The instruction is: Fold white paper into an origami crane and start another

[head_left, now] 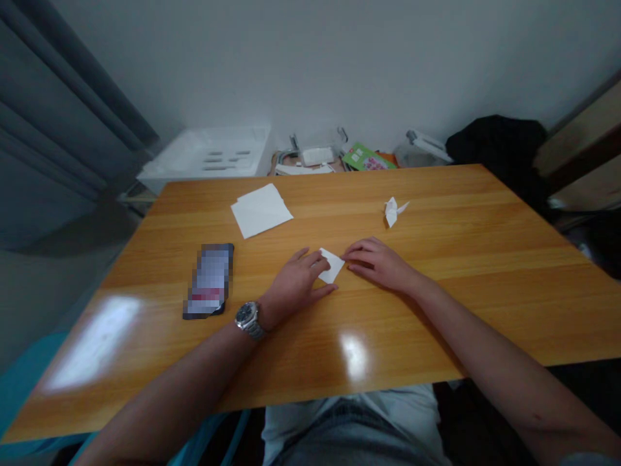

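Note:
A small folded piece of white paper (332,265) lies on the wooden table (485,291), near its middle. My left hand (295,279) rests on the table with its fingers over the paper's left side. My right hand (377,262) comes in from the right, fingertips against the paper's right corner. A metal wristwatch (250,320) sits on my left wrist. Beyond my hands lie a folded white origami crane (392,211) and a few loose white paper sheets (261,209).
A smartphone (208,281) with a blurred screen lies left of my left hand. Past the table's far edge stand a white plastic tray (204,154), a green booklet (367,158) and a dark cloth heap (499,149). A grey curtain (58,110) hangs at left.

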`<state>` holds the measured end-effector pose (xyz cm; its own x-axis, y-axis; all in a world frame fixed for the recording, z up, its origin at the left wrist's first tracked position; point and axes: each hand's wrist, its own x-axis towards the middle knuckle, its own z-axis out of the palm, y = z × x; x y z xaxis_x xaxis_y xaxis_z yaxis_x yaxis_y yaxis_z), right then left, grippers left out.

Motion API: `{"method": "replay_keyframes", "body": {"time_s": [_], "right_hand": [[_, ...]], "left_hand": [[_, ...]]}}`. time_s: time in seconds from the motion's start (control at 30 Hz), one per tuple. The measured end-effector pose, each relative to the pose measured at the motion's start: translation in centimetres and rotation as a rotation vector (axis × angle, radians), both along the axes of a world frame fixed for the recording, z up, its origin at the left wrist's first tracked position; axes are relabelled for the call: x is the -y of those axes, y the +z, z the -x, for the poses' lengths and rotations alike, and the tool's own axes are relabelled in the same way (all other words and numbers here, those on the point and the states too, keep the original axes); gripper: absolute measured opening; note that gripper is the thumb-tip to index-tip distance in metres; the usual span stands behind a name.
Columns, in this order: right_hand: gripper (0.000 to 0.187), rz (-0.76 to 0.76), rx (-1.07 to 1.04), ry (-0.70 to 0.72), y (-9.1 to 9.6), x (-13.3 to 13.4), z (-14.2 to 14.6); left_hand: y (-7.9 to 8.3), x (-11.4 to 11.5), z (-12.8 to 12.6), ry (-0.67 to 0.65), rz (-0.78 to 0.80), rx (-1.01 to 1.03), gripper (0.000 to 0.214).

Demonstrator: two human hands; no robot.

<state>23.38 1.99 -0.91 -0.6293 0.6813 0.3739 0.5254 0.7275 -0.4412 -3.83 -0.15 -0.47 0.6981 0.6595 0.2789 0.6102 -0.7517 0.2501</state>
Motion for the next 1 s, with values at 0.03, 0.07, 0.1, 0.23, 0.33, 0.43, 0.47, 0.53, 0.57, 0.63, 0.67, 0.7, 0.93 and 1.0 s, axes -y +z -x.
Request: {"method": "replay_keyframes", "body": {"time_s": [0.03,0.07,0.1,0.23,0.33,0.43,0.47,0.53,0.57,0.63,0.67,0.7,0.93,1.0], "right_hand": [[0.022,-0.002,0.0,0.007,-0.1,0.0,0.1],[0.021,-0.005,-0.001,0.014,-0.2,0.0,0.1],[0.021,-0.007,-0.001,0.021,-0.3,0.0,0.2],[0.019,-0.015,0.006,0.047,-0.5,0.1,0.4],[0.018,-0.013,0.0,0.048,-0.5,0.2,0.5],[0.018,-0.006,-0.004,0.041,-0.4,0.3,0.6],[0.018,-0.003,-0.004,0.043,-0.4,0.3,0.7],[0.017,0.006,-0.003,0.055,-0.3,0.4,0.8],[0.017,0.011,-0.004,0.064,-0.3,0.5,0.8],[0.017,0.023,-0.007,0.082,-0.3,0.5,0.9],[0.017,0.027,-0.011,0.088,-0.3,0.6,0.9],[0.017,0.029,-0.015,0.092,-0.3,0.6,1.0],[0.019,0.023,-0.043,0.078,0.1,0.6,1.1],[0.019,0.024,-0.049,0.076,0.2,0.6,1.2]], "left_hand": [[0.0,0.0,0.0,0.0,0.003,-0.001,0.039],[0.1,0.0,-0.1,0.004,0.004,0.001,0.038],[0.1,0.0,-0.1,0.01,0.005,0.005,0.035],[0.5,0.2,-0.3,0.007,0.02,0.026,0.017],[0.8,0.3,-0.4,0.017,0.008,0.018,0.018],[1.0,0.4,-0.3,0.052,0.005,-0.003,0.023],[0.9,0.3,-0.3,0.061,0.014,-0.004,0.024],[0.8,0.3,-0.3,0.071,0.036,-0.001,0.026],[0.8,0.3,-0.2,0.075,0.048,-0.001,0.028],[0.7,0.2,-0.2,0.081,0.07,-0.004,0.027],[0.7,0.2,-0.2,0.083,0.081,-0.005,0.026],[0.7,0.3,-0.2,0.085,0.091,-0.004,0.025],[0.8,0.4,-0.3,0.1,0.103,0.022,0.022],[0.7,0.4,-0.4,0.109,0.098,0.028,0.021]]}}
